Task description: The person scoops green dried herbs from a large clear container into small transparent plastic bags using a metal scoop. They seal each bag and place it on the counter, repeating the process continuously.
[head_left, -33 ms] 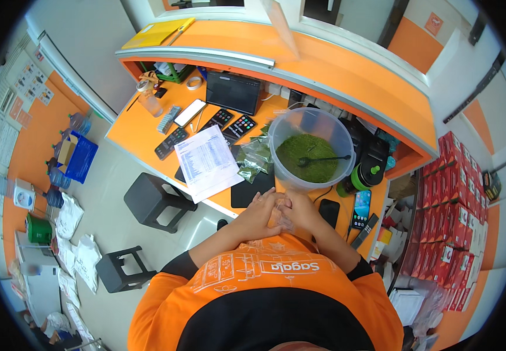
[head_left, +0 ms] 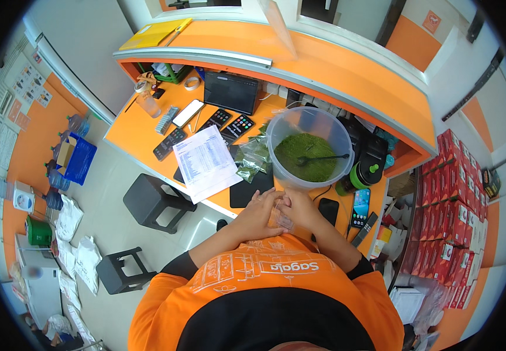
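In front of my body, at the desk's near edge, both hands hold a small clear plastic bag [head_left: 280, 217]. My left hand [head_left: 258, 215] is closed on its left side, and my right hand [head_left: 301, 207] grips it from the right with bent fingers. The bag looks empty, though the fingers partly cover it. Just beyond stands a translucent plastic tub [head_left: 277, 126] with fine green powder [head_left: 304, 144] in it. A dark spoon [head_left: 323, 158] lies on the powder. Left of the tub are clear packets of green contents [head_left: 254, 157].
Printed sheets [head_left: 206, 164], several phones [head_left: 215, 119], a tablet [head_left: 231, 92] and tape [head_left: 192, 83] occupy the orange desk's left. A black bottle [head_left: 367, 171], a lit phone [head_left: 360, 207] and a remote [head_left: 364, 229] are at right. Dark stools [head_left: 154, 196] stand left; red boxes [head_left: 449, 216] are stacked right.
The whole view has shifted very slightly. Both hands stay at the same spot on the plastic bag, with only a tiny movement of the fingers.
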